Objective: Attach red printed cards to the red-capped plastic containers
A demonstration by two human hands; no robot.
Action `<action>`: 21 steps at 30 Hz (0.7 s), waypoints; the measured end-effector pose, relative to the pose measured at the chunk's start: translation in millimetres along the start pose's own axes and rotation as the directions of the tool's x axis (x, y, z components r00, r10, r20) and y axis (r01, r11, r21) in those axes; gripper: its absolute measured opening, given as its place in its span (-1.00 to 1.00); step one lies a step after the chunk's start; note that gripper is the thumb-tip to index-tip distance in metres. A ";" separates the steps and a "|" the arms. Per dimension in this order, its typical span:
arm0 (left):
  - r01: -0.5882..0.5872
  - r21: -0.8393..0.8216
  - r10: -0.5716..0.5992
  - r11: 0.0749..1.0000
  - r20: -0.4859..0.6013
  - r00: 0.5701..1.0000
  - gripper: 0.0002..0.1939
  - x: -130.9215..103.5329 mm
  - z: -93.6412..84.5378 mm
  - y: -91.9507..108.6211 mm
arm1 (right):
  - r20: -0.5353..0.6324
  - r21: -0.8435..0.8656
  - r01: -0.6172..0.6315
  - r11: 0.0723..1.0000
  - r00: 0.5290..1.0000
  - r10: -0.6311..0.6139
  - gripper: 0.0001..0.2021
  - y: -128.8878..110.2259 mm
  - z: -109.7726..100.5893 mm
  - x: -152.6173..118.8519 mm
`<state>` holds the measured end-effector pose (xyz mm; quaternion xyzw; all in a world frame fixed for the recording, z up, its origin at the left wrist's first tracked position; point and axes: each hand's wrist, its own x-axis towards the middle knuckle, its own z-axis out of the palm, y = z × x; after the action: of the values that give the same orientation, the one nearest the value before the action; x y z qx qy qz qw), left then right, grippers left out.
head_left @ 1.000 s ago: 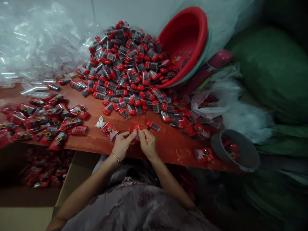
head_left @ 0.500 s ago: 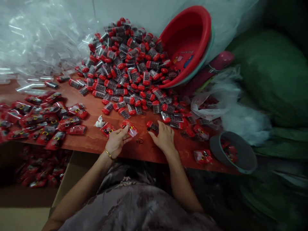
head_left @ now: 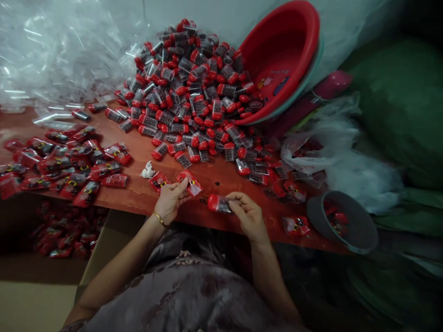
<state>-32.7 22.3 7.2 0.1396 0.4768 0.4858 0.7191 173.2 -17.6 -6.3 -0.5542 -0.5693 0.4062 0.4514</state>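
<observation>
Between the thumb and fingers of my left hand (head_left: 170, 200) is a small red printed plastic packet (head_left: 192, 183), held just above the table. Another red packet (head_left: 158, 181) lies behind those fingers, touching or close to them. My right hand (head_left: 248, 213) pinches a small clear tube with a red cap (head_left: 218, 203) by its clear end, the cap pointing left toward the packet. Dark contents show through the tube. A big heap of similar red-capped tubes (head_left: 194, 92) rises beyond both hands.
Filled red packets (head_left: 69, 168) lie piled on the left of the red table (head_left: 138, 203). An open carton (head_left: 100, 249) with more stands below. Clear sleeves (head_left: 62, 60) are heaped at back left. A red basin (head_left: 301, 27) leans behind the tubes; a grey bowl (head_left: 360, 230) sits at right.
My right hand has closed on a red-capped tube that lay on the table and brought it nearer to me. My left hand still holds the packet. The view has shifted slightly.
</observation>
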 end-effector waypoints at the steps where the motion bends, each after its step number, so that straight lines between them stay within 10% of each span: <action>1: -0.006 0.016 0.006 1.000 0.007 1.000 -0.54 0.1 0.2 -1.5 | 0.002 -0.004 0.017 1.000 1.000 -0.017 -0.84 -5.0 1.1 -5.3; 21: -0.130 -0.040 0.130 0.991 -0.001 0.991 -0.54 -10.7 16.7 -18.2 | -0.234 0.105 -0.014 0.994 0.971 0.039 -0.78 -10.1 52.5 -9.3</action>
<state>-9.5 8.9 9.5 0.1563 0.4563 0.5411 0.6889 119.7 -25.5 -11.0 -0.5822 -0.4826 0.3722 0.5381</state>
